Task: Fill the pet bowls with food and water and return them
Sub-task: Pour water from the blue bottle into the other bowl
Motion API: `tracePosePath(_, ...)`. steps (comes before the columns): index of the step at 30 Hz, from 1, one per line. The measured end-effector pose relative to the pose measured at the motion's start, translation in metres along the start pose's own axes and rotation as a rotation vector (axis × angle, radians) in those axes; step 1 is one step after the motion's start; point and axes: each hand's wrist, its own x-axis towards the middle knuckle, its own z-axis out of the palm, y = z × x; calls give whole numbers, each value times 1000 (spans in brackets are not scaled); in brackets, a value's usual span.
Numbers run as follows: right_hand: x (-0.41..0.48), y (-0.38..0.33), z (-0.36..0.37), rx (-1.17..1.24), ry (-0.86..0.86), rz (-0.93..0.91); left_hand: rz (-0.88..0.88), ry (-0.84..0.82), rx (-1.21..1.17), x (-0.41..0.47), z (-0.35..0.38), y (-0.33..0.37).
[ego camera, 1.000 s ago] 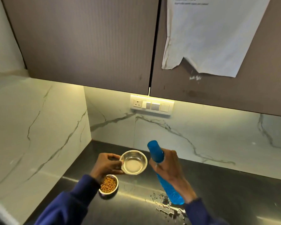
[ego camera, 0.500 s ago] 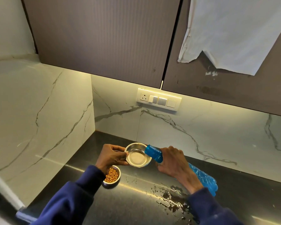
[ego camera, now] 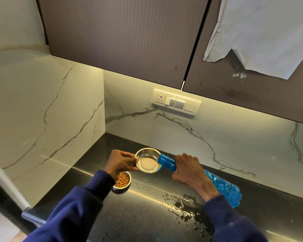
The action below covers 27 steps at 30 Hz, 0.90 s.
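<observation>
Blue bottle now tipped further vs 1 s ago, mouth at 3 o'clock rim of steel bowl; right hand grip wrapped on bottle, left hand grip pinching bowl.

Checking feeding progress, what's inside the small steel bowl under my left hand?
Brown kibble fills the small steel bowl on the black counter; the left hand covers its near-left rim.

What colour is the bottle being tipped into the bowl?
Blue; the bottle shows clearly in the head view.

No legible text, labels or numbers anywhere.
</observation>
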Motion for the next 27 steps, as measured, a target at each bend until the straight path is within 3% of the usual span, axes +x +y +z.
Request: tracePosePath(27,12,0,-1,-37,-110,-6,-22,19,46,20,0,-6)
